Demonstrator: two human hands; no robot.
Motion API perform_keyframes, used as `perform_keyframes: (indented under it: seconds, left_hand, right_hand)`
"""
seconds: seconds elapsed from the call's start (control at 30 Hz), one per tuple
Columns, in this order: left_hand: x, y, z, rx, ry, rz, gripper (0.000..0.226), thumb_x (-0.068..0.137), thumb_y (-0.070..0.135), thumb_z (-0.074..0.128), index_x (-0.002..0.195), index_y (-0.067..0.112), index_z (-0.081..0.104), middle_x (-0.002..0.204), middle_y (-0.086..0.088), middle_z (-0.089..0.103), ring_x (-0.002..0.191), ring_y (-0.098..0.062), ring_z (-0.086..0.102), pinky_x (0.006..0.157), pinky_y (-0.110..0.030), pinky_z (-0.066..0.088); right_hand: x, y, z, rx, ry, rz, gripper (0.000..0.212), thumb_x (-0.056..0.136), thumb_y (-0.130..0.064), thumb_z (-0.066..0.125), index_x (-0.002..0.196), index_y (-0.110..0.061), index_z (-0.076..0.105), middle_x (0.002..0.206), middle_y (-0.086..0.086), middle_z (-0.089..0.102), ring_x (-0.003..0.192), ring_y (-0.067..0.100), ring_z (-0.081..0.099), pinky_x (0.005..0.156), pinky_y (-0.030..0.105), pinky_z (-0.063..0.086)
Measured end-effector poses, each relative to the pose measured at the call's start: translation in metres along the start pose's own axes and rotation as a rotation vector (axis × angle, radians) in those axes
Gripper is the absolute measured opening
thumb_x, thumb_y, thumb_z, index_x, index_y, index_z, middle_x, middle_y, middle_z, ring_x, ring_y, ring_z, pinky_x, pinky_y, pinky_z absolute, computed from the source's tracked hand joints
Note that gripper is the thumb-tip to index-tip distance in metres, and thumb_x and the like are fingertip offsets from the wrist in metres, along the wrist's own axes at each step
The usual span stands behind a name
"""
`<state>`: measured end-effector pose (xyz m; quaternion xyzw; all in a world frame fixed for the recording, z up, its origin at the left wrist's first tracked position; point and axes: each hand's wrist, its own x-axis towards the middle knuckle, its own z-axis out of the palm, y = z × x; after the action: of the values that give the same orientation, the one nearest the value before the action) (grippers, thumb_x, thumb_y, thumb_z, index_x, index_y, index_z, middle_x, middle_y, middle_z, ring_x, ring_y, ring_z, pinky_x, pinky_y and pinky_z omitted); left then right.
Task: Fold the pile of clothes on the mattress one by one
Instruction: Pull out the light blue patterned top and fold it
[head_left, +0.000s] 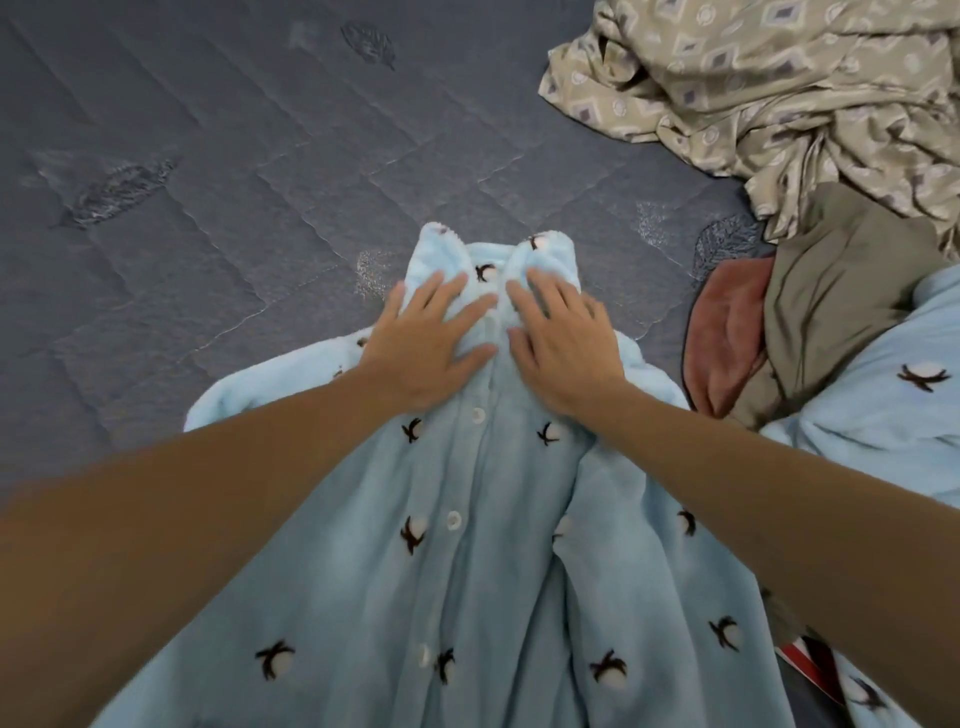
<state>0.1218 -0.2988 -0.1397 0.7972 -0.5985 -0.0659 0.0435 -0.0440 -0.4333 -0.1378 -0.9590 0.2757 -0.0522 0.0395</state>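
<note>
Lighting: soft, even, moderately bright; no harsh shadows, no glare. Faint sheen on mattress (208, 182) quilting. Wide-angle stretch enlarges near forearms at lower corners. Right hand (563, 348) slightly motion-blurred; overall detail soft.

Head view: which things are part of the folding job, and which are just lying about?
In the job:
- light blue fleece shirt, spread buttoned-side up
- left hand and right hand, flat on its chest below the collar
- waiting pile: beige patterned garment, olive garment, rust-red garment, second blue fleece piece

Lying about:
- grey quilted mattress, the work surface only
</note>
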Motion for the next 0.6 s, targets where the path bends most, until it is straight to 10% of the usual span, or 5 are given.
perform_keyframes:
  seconds: [0.1, 0.23, 0.43, 0.5, 0.6]
  left_hand:
    - [-0.001, -0.002, 0.028, 0.047, -0.086, -0.128, 0.077, 0.098, 0.078, 0.013, 0.165, 0.042, -0.001, 0.175, -0.005, -0.001, 0.161, -0.026, 0.001, 0.126, -0.059, 0.008]
    - [0.000, 0.004, 0.027, 0.125, -0.047, -0.142, 0.080, 0.098, 0.077, 0.011, 0.165, 0.037, -0.005, 0.174, -0.012, -0.002, 0.160, -0.031, 0.001, 0.126, -0.060, 0.006]
    - [0.004, 0.068, -0.022, -0.148, 0.066, 0.215, 0.070, 0.106, 0.044, 0.047, 0.165, 0.013, 0.023, 0.171, -0.013, 0.022, 0.158, -0.030, 0.018, 0.128, -0.050, 0.016]
    - [0.020, 0.101, -0.043, -0.343, -0.080, 0.315, 0.072, 0.101, 0.025, 0.063, 0.162, 0.010, 0.028, 0.167, -0.011, 0.031, 0.157, -0.027, 0.023, 0.127, -0.043, 0.021]
    - [0.045, 0.134, -0.068, -0.424, -0.381, 0.284, 0.073, 0.088, 0.010, 0.071, 0.155, 0.016, 0.043, 0.148, -0.006, 0.051, 0.144, -0.023, 0.042, 0.114, -0.036, 0.036]
  right_hand:
    - [-0.013, 0.005, 0.022, 0.001, -0.114, 0.082, 0.064, 0.109, -0.051, 0.023, 0.166, -0.023, 0.015, 0.174, 0.004, 0.010, 0.160, 0.023, 0.010, 0.124, 0.051, 0.023]
    - [-0.022, 0.003, 0.014, -0.003, -0.091, 0.127, 0.068, 0.106, -0.056, 0.029, 0.165, -0.024, 0.020, 0.172, 0.011, 0.017, 0.153, 0.035, 0.024, 0.113, 0.053, 0.036]
    - [-0.051, 0.049, -0.041, 0.135, -0.284, 0.455, 0.054, 0.088, -0.062, 0.062, 0.116, -0.017, 0.050, 0.106, 0.009, 0.060, 0.098, 0.035, 0.060, 0.079, 0.042, 0.043]
    - [-0.049, 0.069, -0.065, 0.405, -0.424, 0.496, 0.048, 0.082, -0.053, 0.079, 0.084, -0.012, 0.054, 0.078, 0.002, 0.056, 0.075, 0.023, 0.056, 0.064, 0.034, 0.039]
    - [-0.050, 0.089, -0.095, 0.646, -0.490, 0.479, 0.032, 0.075, -0.025, 0.092, 0.087, -0.005, 0.071, 0.074, -0.001, 0.060, 0.071, 0.015, 0.056, 0.060, 0.029, 0.043]
